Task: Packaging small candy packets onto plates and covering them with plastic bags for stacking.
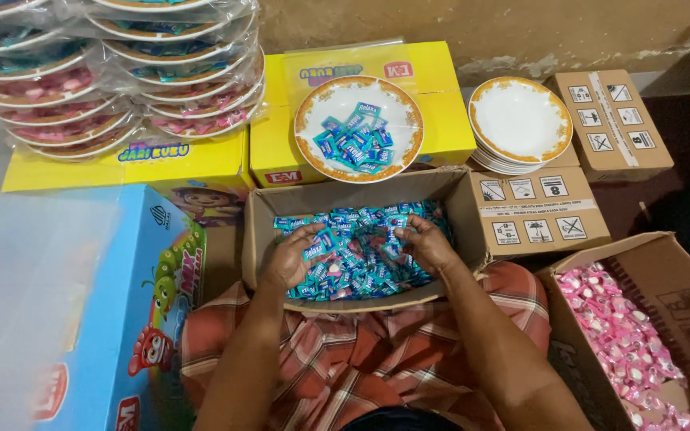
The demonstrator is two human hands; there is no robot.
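- Open brown cardboard box (259, 239), frame centre, on the person's lap: filled with small teal-wrapped candies (361, 255).
- Left hand (293, 257): fingers curled into the candies, gripping several.
- Right hand (425, 243): fingers bent in the pile; whether it has hold of any, I cannot tell.
- White gold-rimmed plate (313, 120), above the box: holds teal candies.
- Stack of empty matching plates (521, 120), upper right.
- Cardboard box of pink-wrapped candies (628, 343), lower right.

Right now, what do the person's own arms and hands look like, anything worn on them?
Both forearms are bare, with no sleeves in view. The left hand and the right hand wear no gloves, and no rings, watch or bracelets show. Below the arms lies cloth with an orange, red and white plaid pattern.
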